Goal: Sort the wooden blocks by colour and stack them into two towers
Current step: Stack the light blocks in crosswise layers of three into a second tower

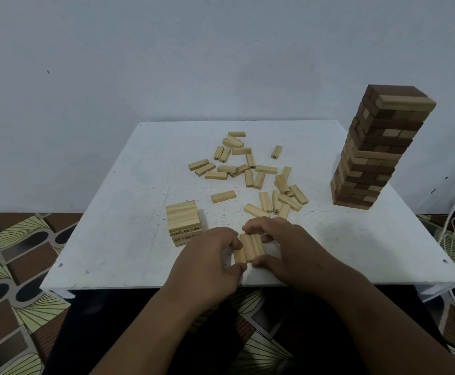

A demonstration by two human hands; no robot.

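From the head camera we look down on a white tabletop set against a pale wall.

At about 6 o'clock on it, near the front edge, both hands meet around a small bundle of light wooden blocks lying side by side. Our left hand comes in from 7 o'clock, its fingers curled over the left side of the bundle and its thumb at the near end. Our right hand comes in from 5 o'clock, fingers bent over the far ends and thumb pressing the near right corner — so both hands grip the same bundle. We cannot tell whether the bundle touches the tabletop.

Just beside the left hand, toward 10 o'clock from it, stands a short stack of light blocks, a few layers high, with printed numbers on its front faces.

Toward 12 o'clock from the hands, scattered light blocks lie loose across the middle of the tabletop, some overlapping.

At 2 o'clock, near the right edge, stands a tall tower — mostly dark brown blocks with light ones mixed in.

A patterned floor covering shows around the tabletop, and white cords hang at 3 o'clock.
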